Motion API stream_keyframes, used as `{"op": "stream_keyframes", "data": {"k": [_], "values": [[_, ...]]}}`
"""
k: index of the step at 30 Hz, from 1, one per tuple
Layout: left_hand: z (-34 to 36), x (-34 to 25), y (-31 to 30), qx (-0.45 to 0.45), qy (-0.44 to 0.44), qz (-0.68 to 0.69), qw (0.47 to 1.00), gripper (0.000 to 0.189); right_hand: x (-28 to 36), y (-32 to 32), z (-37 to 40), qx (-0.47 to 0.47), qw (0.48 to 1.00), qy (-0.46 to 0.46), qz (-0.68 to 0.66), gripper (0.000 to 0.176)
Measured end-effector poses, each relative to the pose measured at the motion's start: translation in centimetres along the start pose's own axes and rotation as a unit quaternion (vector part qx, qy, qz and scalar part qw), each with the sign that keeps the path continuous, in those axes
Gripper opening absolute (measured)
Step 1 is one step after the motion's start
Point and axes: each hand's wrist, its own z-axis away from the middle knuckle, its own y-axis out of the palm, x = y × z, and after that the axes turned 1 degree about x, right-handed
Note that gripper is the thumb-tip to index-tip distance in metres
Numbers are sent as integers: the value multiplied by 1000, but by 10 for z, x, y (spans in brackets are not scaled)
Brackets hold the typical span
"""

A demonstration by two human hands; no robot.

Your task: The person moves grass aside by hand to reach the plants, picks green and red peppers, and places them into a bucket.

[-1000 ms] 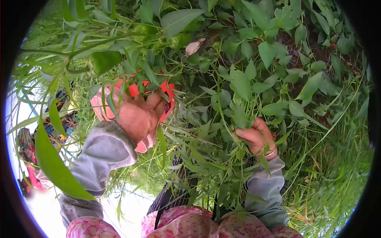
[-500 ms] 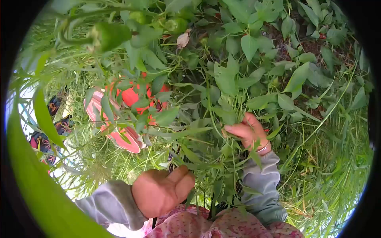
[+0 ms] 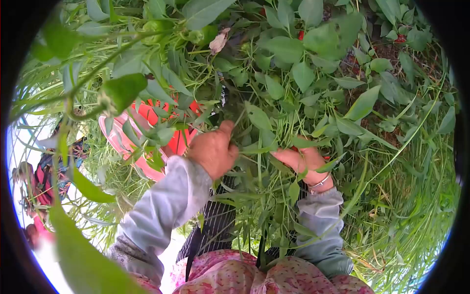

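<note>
My left hand (image 3: 213, 149), in a grey sleeve, reaches up into a leafy pepper plant (image 3: 274, 98). Its back faces me and the fingers are hidden among the leaves. My right hand (image 3: 302, 162), wearing a bracelet, is curled around thin green stems (image 3: 259, 161) just to the right of the left hand. A pink basket (image 3: 113, 134) holding red peppers (image 3: 176, 139) sits behind the leaves, to the left of my left hand. A green pepper (image 3: 122, 90) hangs at upper left.
Dense foliage and long grass (image 3: 406, 206) fill the view. Small red peppers (image 3: 301, 35) show near the top. Another person in colourful clothes (image 3: 41, 179) is at the far left edge. My patterned pink clothing (image 3: 245, 274) is at the bottom.
My left hand left the basket, dropped low near my body, then rose into the plant beside my right hand. The right hand stayed on the stems.
</note>
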Motion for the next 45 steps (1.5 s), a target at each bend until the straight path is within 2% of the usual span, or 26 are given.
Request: {"op": "stream_keyframes", "data": {"k": [3,4,7,8,11,14,17,18,21,24,27,28,30,33,34,37,39,40,42,44,45], "values": [[35,-40,8,-54,19,10,998,57,-8,17,-10,-37,996,-70,-45,26],[39,-48,14,-71,30,1,997,58,-1,23,-7,-43,994,33,-95,28],[45,-60,38,-84,20,-49,995,63,6,38,-12,-82,972,20,-220,29],[45,-60,47,-82,11,-70,994,67,9,38,-10,-71,957,65,-274,32],[44,-55,61,-244,80,-54,965,69,-4,31,-20,-15,979,41,-201,34],[59,-54,33,-135,98,59,984,62,7,34,-16,-44,967,72,-241,31],[68,-38,8,-151,133,164,966,64,5,32,-12,-57,977,59,-199,27],[75,-40,-7,-140,108,237,955,56,4,30,-12,-58,977,65,-193,27],[61,-17,-28,-230,70,338,910,44,1,26,-19,-30,967,130,-218,34],[42,5,-30,-206,-7,428,880,29,2,34,-17,-80,955,117,-260,37],[31,23,-15,-87,-127,456,877,22,-9,29,-19,-52,961,111,-247,40],[24,24,-7,-71,-136,444,883,23,-10,28,-18,-53,965,106,-235,41],[13,23,4,-44,-156,420,893,31,-9,28,-18,-50,971,97,-211,44],[-3,20,-7,143,-176,372,900,60,0,34,-15,-72,953,116,-272,47],[-10,20,-1,136,-189,357,905,56,-2,33,-15,-66,955,120,-265,46],[-34,35,27,87,-89,332,935,47,-7,31,-19,-51,957,124,-257,46],[-40,35,35,66,-7,312,948,35,-9,31,-19,-47,952,131,-272,45],[-45,38,49,17,31,316,948,34,-4,33,-18,-54,948,125,-287,44],[-45,46,59,34,3,418,908,33,9,37,-16,-65,940,113,-316,43],[-29,18,11,166,-124,591,780,34,0,35,-18,-57,948,100,-295,42],[-28,17,10,173,-127,616,758,36,-2,35,-19,-54,952,94,-285,41]]}}
